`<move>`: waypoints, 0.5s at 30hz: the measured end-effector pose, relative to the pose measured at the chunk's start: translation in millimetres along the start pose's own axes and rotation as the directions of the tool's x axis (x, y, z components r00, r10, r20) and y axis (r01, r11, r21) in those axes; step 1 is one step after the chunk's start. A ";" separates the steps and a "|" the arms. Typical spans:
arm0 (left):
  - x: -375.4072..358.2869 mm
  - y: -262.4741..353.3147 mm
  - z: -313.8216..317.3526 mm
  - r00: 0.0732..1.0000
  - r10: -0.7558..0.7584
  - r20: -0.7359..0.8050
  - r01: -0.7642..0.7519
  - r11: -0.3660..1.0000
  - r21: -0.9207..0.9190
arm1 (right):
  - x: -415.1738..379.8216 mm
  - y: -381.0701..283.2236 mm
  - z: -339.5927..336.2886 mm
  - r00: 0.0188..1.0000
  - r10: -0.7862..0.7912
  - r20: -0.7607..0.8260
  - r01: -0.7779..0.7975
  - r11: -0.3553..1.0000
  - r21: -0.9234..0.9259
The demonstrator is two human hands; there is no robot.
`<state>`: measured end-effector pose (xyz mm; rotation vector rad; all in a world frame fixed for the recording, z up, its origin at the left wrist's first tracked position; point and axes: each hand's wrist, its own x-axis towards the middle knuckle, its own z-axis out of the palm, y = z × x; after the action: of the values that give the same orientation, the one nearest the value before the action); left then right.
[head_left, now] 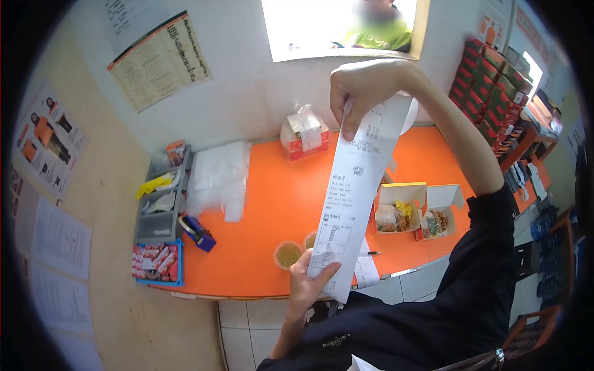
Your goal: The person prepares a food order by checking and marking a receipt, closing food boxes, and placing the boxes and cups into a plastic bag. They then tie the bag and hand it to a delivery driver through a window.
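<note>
A long white printed receipt (354, 185) is stretched at a slant above the orange table (247, 272). My right hand (366, 93) pinches its upper part between thumb and fingers, just below the window. Near the lower end, my left hand (307, 285) grips the paper with the thumb across its front. Under and right of the receipt are two open food boxes (382, 234) with wrapped items and other food inside. A round cup (288, 255) of yellowish-green contents stands left of it, with a second one partly hidden.
A bagged red-and-white box (306, 141) stands by the wall. Clear plastic bags (219, 176), a grey organizer (151, 226), a blue tape dispenser (201, 238) and a blue sachet tray (180, 263) are left. A pen (371, 253) lies over paper. Beyond the window is a person (383, 34).
</note>
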<state>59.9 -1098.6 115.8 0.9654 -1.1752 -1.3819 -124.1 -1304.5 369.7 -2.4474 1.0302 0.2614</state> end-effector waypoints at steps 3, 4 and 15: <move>-3.2 5.2 -17.8 0.998 0.029 0.060 -0.032 0.999 0.044 | -6.6 -3.5 5.2 0.999 -0.046 0.012 0.045 0.998 0.041; -3.9 6.4 -22.5 0.997 0.036 0.072 -0.041 0.996 0.078 | -7.9 -4.7 6.2 0.998 -0.058 0.021 0.057 0.997 0.053; 2.9 3.5 -41.0 0.988 -0.018 0.155 0.003 0.995 0.096 | -10.7 9.1 16.9 0.997 -0.080 0.022 0.077 0.989 0.122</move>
<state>99.9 -1107.6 111.3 0.9441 -1.3652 -1.4408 -137.9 -1295.1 355.5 -2.3620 0.9091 0.1988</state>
